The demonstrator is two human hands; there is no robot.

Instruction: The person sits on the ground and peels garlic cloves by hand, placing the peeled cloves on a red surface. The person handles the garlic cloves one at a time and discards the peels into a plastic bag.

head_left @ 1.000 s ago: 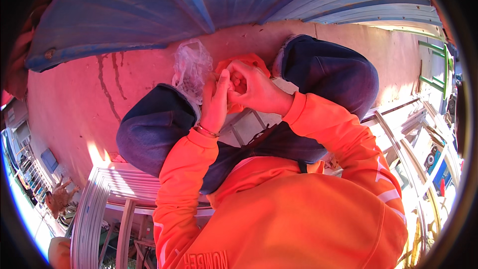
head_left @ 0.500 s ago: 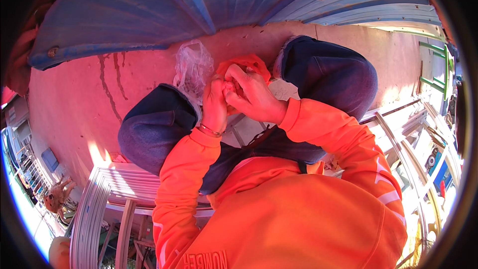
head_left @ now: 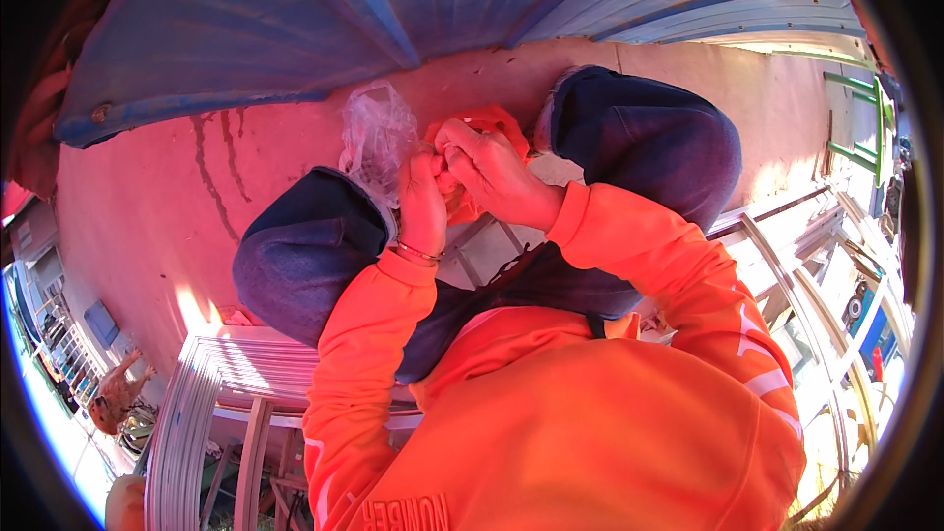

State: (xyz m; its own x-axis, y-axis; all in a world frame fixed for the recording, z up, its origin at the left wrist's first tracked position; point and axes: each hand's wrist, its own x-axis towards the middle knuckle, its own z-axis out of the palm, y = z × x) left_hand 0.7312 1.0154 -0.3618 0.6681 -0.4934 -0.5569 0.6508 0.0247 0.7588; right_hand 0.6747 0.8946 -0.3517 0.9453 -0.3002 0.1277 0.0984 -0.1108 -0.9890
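Note:
My left hand and my right hand come together between my knees. The fingers of both are curled in, thumbs and fingertips nearly meeting. Whatever lies between the fingertips is too small and too hidden to name. Directly below and behind my hands is a red plastic bag, its rim showing past my right knuckles; its contents are mostly covered. Just left of it, near my left hand, stands a crumpled clear plastic bag. What is inside the clear bag cannot be made out.
A blue corrugated metal sheet rises close ahead. My knees flank the bags, the left knee and the right knee. Stacked metal profiles lie behind at left, metal frames at right. A brown dog is far left.
My hands have drawn slightly apart, the left fingers uncovering more of the red bag. The right fingertips have shifted a little to the left. The dog has moved its head downward.

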